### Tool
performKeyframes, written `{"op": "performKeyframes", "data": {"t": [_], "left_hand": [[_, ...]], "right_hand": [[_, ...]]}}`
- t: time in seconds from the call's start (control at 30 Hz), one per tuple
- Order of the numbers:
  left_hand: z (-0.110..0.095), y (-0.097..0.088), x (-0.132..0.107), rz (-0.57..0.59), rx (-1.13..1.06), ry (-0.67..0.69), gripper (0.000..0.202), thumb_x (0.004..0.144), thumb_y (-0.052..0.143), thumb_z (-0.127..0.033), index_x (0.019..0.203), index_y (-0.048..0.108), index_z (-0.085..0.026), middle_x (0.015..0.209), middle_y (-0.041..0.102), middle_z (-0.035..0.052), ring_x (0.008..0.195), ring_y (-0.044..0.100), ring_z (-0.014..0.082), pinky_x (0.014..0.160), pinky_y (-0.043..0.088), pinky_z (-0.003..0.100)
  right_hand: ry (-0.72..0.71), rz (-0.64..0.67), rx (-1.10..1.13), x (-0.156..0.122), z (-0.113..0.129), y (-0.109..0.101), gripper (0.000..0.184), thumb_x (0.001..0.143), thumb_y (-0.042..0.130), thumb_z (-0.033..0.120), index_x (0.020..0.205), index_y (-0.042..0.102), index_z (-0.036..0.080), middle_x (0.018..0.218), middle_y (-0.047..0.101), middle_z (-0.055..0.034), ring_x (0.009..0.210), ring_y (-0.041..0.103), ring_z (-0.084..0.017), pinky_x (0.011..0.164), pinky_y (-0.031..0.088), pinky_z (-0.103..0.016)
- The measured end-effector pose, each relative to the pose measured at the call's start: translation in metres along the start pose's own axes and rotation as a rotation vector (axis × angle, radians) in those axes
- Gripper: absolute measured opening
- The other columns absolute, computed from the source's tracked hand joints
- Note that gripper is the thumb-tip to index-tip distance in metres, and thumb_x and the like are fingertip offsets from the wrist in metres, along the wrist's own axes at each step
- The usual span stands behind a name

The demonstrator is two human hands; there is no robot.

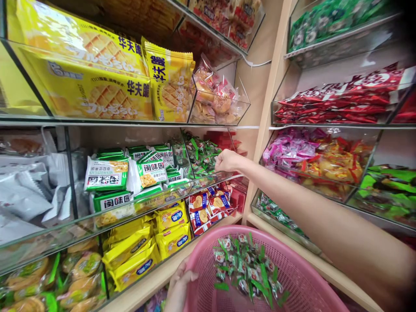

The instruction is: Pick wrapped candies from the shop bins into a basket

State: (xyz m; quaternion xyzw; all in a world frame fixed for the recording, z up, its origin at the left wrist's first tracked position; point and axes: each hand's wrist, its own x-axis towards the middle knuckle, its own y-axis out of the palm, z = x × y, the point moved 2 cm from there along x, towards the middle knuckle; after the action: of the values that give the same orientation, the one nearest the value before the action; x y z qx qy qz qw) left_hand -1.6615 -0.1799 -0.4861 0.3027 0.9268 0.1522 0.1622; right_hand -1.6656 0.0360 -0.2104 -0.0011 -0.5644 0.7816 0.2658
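My left hand (182, 277) grips the near-left rim of a pink perforated plastic basket (299, 253). Inside the basket lies a loose heap of small wrapped candies (247, 268) with green wrapper ends. My right hand (227, 161) is stretched out to the shelf, its fingers curled closed. It is at the right side of a clear compartment of similar green-wrapped candies (199, 151), at the front edge. Whatever the curled fingers may hold is hidden.
Clear shelf dividers and front panels (146, 203) edge the compartments. Yellow waffle packs (100, 91) stand above, green-and-white packs (151, 171) left of my right hand, yellow packs (136, 255) below. Another shelf with red packs (338, 97) and pink-wrapped candies (289, 149) runs along the right.
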Motion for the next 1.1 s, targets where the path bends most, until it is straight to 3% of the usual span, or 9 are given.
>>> {"op": "performKeyframes", "data": {"t": [0.17, 0.33, 0.43, 0.57, 0.77, 0.87, 1.0, 1.1], "left_hand": [[-0.003, 0.003, -0.001, 0.000, -0.031, -0.014, 0.047, 0.046, 0.057, -0.014, 0.093, 0.064, -0.017, 0.082, 0.068, 0.0051, 0.100, 0.054, 0.0251, 0.091, 0.036, 0.031], [-0.001, 0.002, 0.000, 0.006, -0.020, -0.001, 0.046, 0.048, 0.056, -0.015, 0.094, 0.064, -0.018, 0.083, 0.068, 0.0045, 0.102, 0.054, 0.0255, 0.092, 0.035, 0.031], [0.001, 0.000, 0.002, -0.007, -0.010, -0.005, 0.046, 0.048, 0.056, -0.015, 0.094, 0.064, -0.017, 0.086, 0.068, 0.0046, 0.100, 0.054, 0.0259, 0.092, 0.034, 0.032], [0.001, 0.000, 0.001, 0.014, -0.004, 0.001, 0.046, 0.050, 0.056, -0.015, 0.095, 0.064, -0.017, 0.087, 0.068, 0.0042, 0.100, 0.055, 0.0248, 0.090, 0.036, 0.031], [-0.001, 0.005, -0.003, 0.001, -0.041, -0.039, 0.047, 0.054, 0.055, -0.013, 0.100, 0.062, -0.017, 0.093, 0.068, 0.0043, 0.100, 0.056, 0.0222, 0.090, 0.038, 0.029], [0.001, 0.007, -0.006, -0.016, -0.083, -0.095, 0.049, 0.055, 0.055, -0.013, 0.104, 0.060, -0.016, 0.094, 0.068, 0.0043, 0.093, 0.060, 0.0215, 0.086, 0.041, 0.030], [0.006, 0.007, -0.006, -0.023, -0.128, -0.104, 0.054, 0.055, 0.056, -0.012, 0.108, 0.058, -0.017, 0.094, 0.068, 0.0040, 0.088, 0.062, 0.0199, 0.083, 0.043, 0.029], [0.010, 0.005, -0.005, -0.030, -0.137, -0.103, 0.055, 0.056, 0.056, -0.012, 0.110, 0.057, -0.017, 0.098, 0.067, 0.0044, 0.090, 0.061, 0.0196, 0.083, 0.043, 0.028]], "right_hand": [[-0.009, -0.107, -0.012, 0.001, -0.006, 0.001, 0.008, 0.056, 0.064, 0.009, 0.052, 0.063, 0.016, 0.060, 0.064, -0.0017, 0.067, 0.060, -0.016, 0.062, 0.043, -0.022], [-0.051, -0.261, 0.064, -0.004, -0.015, -0.008, 0.005, 0.068, 0.058, 0.017, 0.065, 0.062, 0.017, 0.070, 0.065, -0.0016, 0.071, 0.059, -0.014, 0.065, 0.044, -0.022], [-0.095, -0.333, 0.310, -0.009, -0.020, -0.013, 0.004, 0.071, 0.057, 0.020, 0.070, 0.058, 0.016, 0.071, 0.063, -0.0010, 0.070, 0.058, -0.012, 0.065, 0.046, -0.022], [-0.053, -0.325, 0.719, -0.024, -0.024, -0.020, 0.006, 0.076, 0.054, 0.021, 0.075, 0.051, 0.016, 0.067, 0.059, 0.0002, 0.067, 0.059, -0.011, 0.062, 0.049, -0.023], [0.003, -0.318, 0.946, -0.069, -0.042, -0.026, 0.010, 0.076, 0.058, 0.023, 0.078, 0.050, 0.017, 0.070, 0.059, -0.0001, 0.068, 0.061, -0.010, 0.062, 0.051, -0.024], [0.036, -0.169, 0.901, -0.097, -0.064, 0.001, 0.014, 0.074, 0.059, 0.028, 0.077, 0.050, 0.017, 0.065, 0.060, -0.0001, 0.061, 0.060, -0.010, 0.058, 0.049, -0.023], [0.069, 0.116, 0.851, -0.135, -0.102, 0.070, 0.019, 0.073, 0.057, 0.034, 0.074, 0.049, 0.017, 0.058, 0.059, 0.0012, 0.053, 0.057, -0.010, 0.053, 0.047, -0.024], [0.147, 0.219, 0.867, -0.155, -0.126, 0.121, 0.015, 0.072, 0.056, 0.029, 0.076, 0.045, 0.019, 0.054, 0.054, 0.0049, 0.049, 0.055, -0.011, 0.049, 0.045, -0.024]]}}
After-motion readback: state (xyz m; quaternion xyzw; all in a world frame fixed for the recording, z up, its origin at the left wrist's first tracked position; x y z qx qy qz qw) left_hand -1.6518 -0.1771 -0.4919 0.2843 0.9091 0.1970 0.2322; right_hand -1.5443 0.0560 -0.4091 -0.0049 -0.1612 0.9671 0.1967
